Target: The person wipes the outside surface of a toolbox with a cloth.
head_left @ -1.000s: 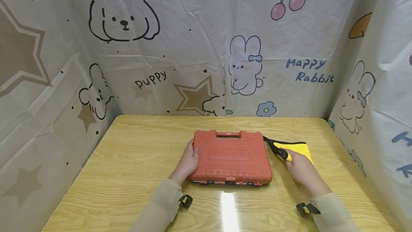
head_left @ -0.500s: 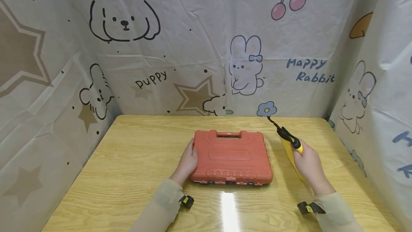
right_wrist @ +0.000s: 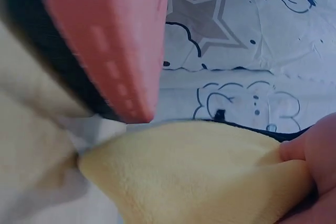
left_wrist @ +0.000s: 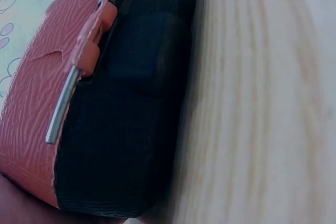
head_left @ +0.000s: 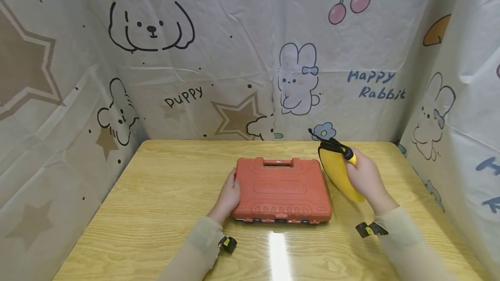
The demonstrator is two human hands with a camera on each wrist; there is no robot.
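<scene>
A red plastic tool case with a carry handle lies flat on the wooden table. My left hand holds its left side, thumb at the top edge. The left wrist view shows the case's black lower half and a metal hinge pin. To the right of the case, my right hand grips a bunched part of a yellow cloth with black edging. The cloth hangs from that hand beside the case's right end. In the right wrist view, the fuzzy cloth spreads below the case's corner.
The wooden table reaches back to a hanging printed sheet, which also covers both sides. A bright light reflection lies on the table in front of the case.
My right hand has lifted the yellow cloth off the table, then moved it back and to the left, nearer the case. My left hand and the case have stayed put.
</scene>
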